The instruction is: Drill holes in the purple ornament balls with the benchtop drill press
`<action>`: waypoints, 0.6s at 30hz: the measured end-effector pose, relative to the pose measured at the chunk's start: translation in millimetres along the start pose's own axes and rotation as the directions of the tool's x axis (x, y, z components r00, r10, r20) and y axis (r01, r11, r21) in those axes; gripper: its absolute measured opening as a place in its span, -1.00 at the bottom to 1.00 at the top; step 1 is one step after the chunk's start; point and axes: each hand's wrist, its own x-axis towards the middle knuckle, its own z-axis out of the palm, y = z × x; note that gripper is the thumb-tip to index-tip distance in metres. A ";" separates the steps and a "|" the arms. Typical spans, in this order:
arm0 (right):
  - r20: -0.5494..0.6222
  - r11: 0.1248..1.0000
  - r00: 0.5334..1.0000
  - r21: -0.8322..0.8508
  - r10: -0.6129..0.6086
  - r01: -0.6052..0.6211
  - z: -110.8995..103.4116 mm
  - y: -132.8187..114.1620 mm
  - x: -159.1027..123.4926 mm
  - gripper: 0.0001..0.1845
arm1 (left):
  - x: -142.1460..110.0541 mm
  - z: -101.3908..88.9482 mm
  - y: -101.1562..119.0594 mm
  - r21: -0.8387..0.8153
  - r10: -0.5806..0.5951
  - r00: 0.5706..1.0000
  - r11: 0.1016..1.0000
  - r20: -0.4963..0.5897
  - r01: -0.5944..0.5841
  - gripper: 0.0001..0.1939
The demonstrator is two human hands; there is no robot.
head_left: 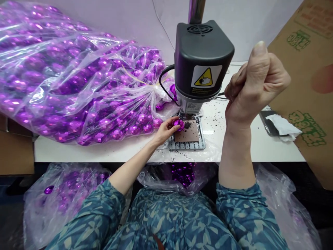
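Observation:
My left hand (167, 131) pinches a shiny purple faceted ball (178, 125) between thumb and fingers. The ball is over the brown square board (187, 133) on the metal base plate (202, 143) of a drill press (204, 59), just left of the spot below its head. Dark crumbs (189, 124) are scattered over the board. To the right of the machine's head, my right hand (256, 81) is raised and closed in a fist. Whatever it grips is hidden behind the fingers.
A large clear bag (78, 80) full of purple balls lies on the white table (104, 152) at left. Plastic bags (65, 194) hang below the table edge. A phone-like dark slab (267, 123) under white tissue (283, 126) and a cardboard box (312, 104) are at right.

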 end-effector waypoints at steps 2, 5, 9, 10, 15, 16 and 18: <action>0.000 1.000 1.000 0.008 -0.010 0.010 -0.1 -0.2 0.1 -0.36 | 1.1 1.1 -5.6 0.045 0.011 1.000 0.999 0.009 -0.012 -0.33; -0.002 0.999 1.000 0.030 -0.020 0.020 -0.1 -0.8 0.3 -0.36 | 3.9 2.7 -13.4 0.104 0.027 1.000 0.994 0.000 -0.026 -0.33; -0.008 1.000 1.000 0.021 -0.007 0.007 0.2 -1.8 -0.7 -0.34 | 7.1 6.3 -16.1 0.249 0.086 0.996 0.965 0.001 -0.084 -0.37; -0.008 1.000 1.000 0.012 -0.007 0.007 0.3 -1.8 -1.0 -0.33 | 7.3 7.4 -15.1 0.297 0.113 0.994 0.949 0.006 -0.109 -0.38; 0.001 0.998 1.000 -0.059 -0.027 0.027 -0.4 0.9 -1.8 -0.33 | 3.1 15.0 -9.6 0.538 0.260 0.964 0.806 0.051 -0.246 -0.40; 0.003 0.997 0.999 -0.062 -0.035 0.035 -0.7 1.8 -1.9 -0.33 | 1.5 17.3 -9.9 0.557 0.279 0.959 0.788 0.058 -0.263 -0.40; 0.008 0.997 0.999 -0.053 -0.052 0.053 -1.4 3.4 -2.0 -0.36 | -1.6 22.7 -12.6 0.561 0.303 0.951 0.776 0.067 -0.287 -0.41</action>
